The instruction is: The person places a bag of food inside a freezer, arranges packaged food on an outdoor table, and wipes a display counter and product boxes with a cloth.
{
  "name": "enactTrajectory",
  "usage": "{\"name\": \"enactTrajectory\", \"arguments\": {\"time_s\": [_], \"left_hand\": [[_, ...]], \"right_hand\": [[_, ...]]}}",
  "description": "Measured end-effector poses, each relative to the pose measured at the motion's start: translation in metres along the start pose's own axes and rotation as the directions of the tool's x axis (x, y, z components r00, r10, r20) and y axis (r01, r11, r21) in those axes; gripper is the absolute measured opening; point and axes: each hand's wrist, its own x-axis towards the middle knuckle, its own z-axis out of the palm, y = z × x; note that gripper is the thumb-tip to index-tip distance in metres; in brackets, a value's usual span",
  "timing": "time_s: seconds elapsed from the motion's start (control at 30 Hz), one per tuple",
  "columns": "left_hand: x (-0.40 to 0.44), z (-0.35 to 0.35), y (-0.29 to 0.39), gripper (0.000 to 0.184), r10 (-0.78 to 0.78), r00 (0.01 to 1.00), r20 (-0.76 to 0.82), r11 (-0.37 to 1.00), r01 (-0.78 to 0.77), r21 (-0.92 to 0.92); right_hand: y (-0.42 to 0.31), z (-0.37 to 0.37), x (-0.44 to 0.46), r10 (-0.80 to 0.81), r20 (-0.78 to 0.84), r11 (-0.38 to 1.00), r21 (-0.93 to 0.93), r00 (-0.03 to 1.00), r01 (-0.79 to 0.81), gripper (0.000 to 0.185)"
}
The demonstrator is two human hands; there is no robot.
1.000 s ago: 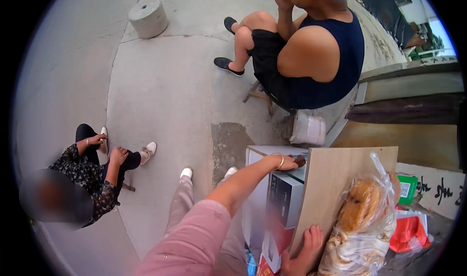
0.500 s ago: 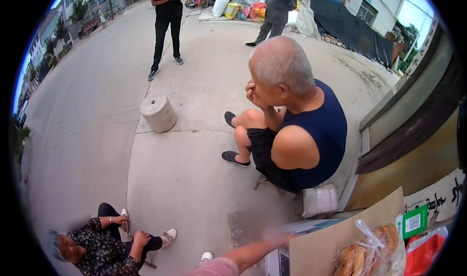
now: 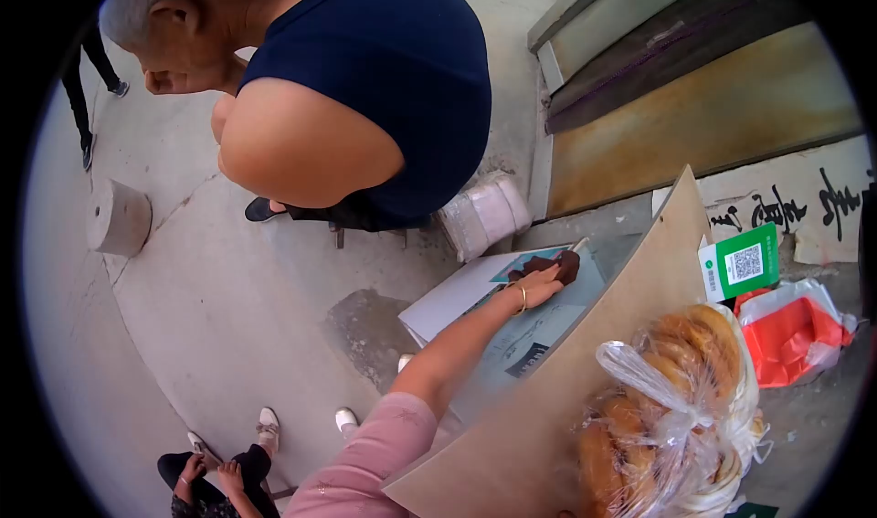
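Note:
My left hand (image 3: 541,287), with a gold bangle at the wrist and a pink sleeve above, grips a dark brown cloth (image 3: 565,267). The cloth lies against the pale blue-grey top of a box (image 3: 548,322). A thin tan board (image 3: 512,427) leans up between that box and a knotted clear plastic bag (image 3: 676,408) of round golden bread. No part of my right hand can be made out.
A person in a navy tank top (image 3: 384,70) sits close by at the top. Below left sits another person (image 3: 224,477). Around are a concrete cylinder (image 3: 123,218), a wrapped bundle (image 3: 486,215), a green QR card (image 3: 742,262) and a red bag (image 3: 793,335).
The view has swung toward the box and bread bag. My left hand and the cloth show clearly on the box top. My right hand, seen earlier at the board, has left the view.

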Motion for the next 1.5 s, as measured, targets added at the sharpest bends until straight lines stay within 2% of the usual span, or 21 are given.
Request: {"name": "enactTrajectory", "arguments": {"time_s": [0.03,0.1,0.13,0.2,0.27,0.37,0.43,0.5,0.57,0.63,0.7,0.77,0.83,0.97,1.03,1.1,1.17,1.23,1.3,1.37,1.5], "left_hand": [[-0.012,0.0,0.012,0.072,-0.005,1.0,-0.019,1.0,0.005,-0.015],[-0.045,0.0,0.039,0.067,0.199,0.98,-0.009,0.976,-0.199,-0.09],[-0.054,0.001,0.046,0.067,0.182,0.983,-0.009,0.979,-0.182,-0.092],[-0.075,0.019,0.062,0.06,0.518,0.85,-0.092,0.845,-0.526,-0.1],[-0.141,-0.007,0.113,0.056,0.389,0.921,0.034,0.915,-0.382,-0.129],[-0.213,0.002,0.078,0.057,0.491,0.869,-0.062,0.87,-0.493,-0.012],[-0.271,-0.004,0.064,0.062,0.417,0.908,-0.038,0.908,-0.415,0.048],[-0.295,-0.002,0.044,0.064,0.341,0.939,-0.046,0.94,-0.341,-0.002],[-0.29,-0.007,0.041,0.067,0.176,0.984,-0.016,0.979,-0.177,-0.106],[-0.223,0.011,0.012,0.067,0.315,0.947,-0.059,0.94,-0.32,-0.115],[-0.188,-0.015,0.058,0.067,0.079,0.996,0.036,0.975,-0.07,-0.213],[-0.122,-0.014,0.049,0.068,-0.069,0.996,0.058,0.997,0.071,-0.029],[-0.08,-0.007,0.027,0.065,-0.024,0.991,0.131,1.0,0.024,-0.004],[-0.172,-0.014,0.033,0.059,-0.133,0.991,0.009,0.989,0.133,-0.062],[-0.222,-0.014,0.025,0.051,-0.073,0.997,0.032,0.992,0.075,-0.097],[-0.27,-0.001,0.011,0.049,0.008,0.994,-0.107,0.98,-0.029,-0.196],[-0.311,0.019,0.017,0.047,0.029,0.943,-0.33,0.975,-0.099,-0.197],[-0.328,0.049,0.018,0.046,0.144,0.784,-0.604,0.963,-0.25,-0.095],[-0.331,0.087,0.023,0.052,0.083,0.755,-0.65,0.96,-0.236,-0.152],[-0.329,0.128,0.044,0.055,-0.131,0.56,-0.818,0.942,-0.187,-0.278],[-0.331,0.16,0.11,0.053,0.021,0.428,-0.904,0.992,-0.118,-0.032]], "right_hand": [[-0.001,-0.005,0.008,-0.004,0.024,1.0,-0.002,1.0,0.004,0.065],[-0.004,-0.007,0.022,-0.141,-0.127,0.965,-0.241,0.982,0.108,0.032],[-0.008,-0.006,0.027,-0.141,-0.125,0.968,-0.224,0.982,0.111,0.032],[-0.017,-0.003,0.027,-0.113,-0.212,0.978,-0.196,0.971,0.071,0.028],[-0.025,-0.003,0.016,-0.05,-0.258,0.985,-0.174,0.965,0.005,0.025],[-0.003,-0.001,0.015,-0.046,-0.22,0.979,-0.205,0.974,0.0,0.037],[-0.007,0.002,0.018,-0.023,-0.335,0.964,-0.257,0.942,-0.068,0.034],[-0.005,0.003,0.019,-0.043,-0.317,0.959,-0.279,0.947,-0.05,0.035],[-0.004,0.005,0.016,-0.068,-0.368,0.953,-0.298,0.927,-0.048,0.036],[-0.004,0.004,0.015,-0.066,-0.351,0.947,-0.316,0.934,-0.051,0.036],[-0.004,0.003,0.015,-0.117,-0.318,0.93,-0.367,0.941,-0.008,0.045],[-0.004,0.0,0.012,-0.081,-0.282,0.922,-0.384,0.956,-0.036,0.044],[-0.006,-0.001,0.013,-0.082,-0.251,0.915,-0.402,0.965,-0.026,0.042],[-0.008,-0.001,0.02,-0.072,-0.283,0.914,-0.403,0.956,-0.05,0.038],[-0.007,-0.001,0.021,-0.096,-0.274,0.911,-0.413,0.957,-0.027,0.04],[-0.009,-0.001,0.022,-0.081,-0.291,0.903,-0.426,0.953,-0.053,0.043],[-0.007,0.001,0.024,-0.117,-0.3,0.902,-0.432,0.947,-0.025,0.046],[-0.009,0.002,0.026,-0.094,-0.303,0.899,-0.435,0.948,-0.05,0.047],[-0.014,0.003,0.03,-0.087,-0.31,0.901,-0.429,0.947,-0.058,0.048],[-0.015,0.005,0.034,-0.083,-0.331,0.902,-0.426,0.94,-0.07,0.049],[-0.017,0.006,0.037,-0.091,-0.352,0.909,-0.411,0.932,-0.067,0.048]]}}
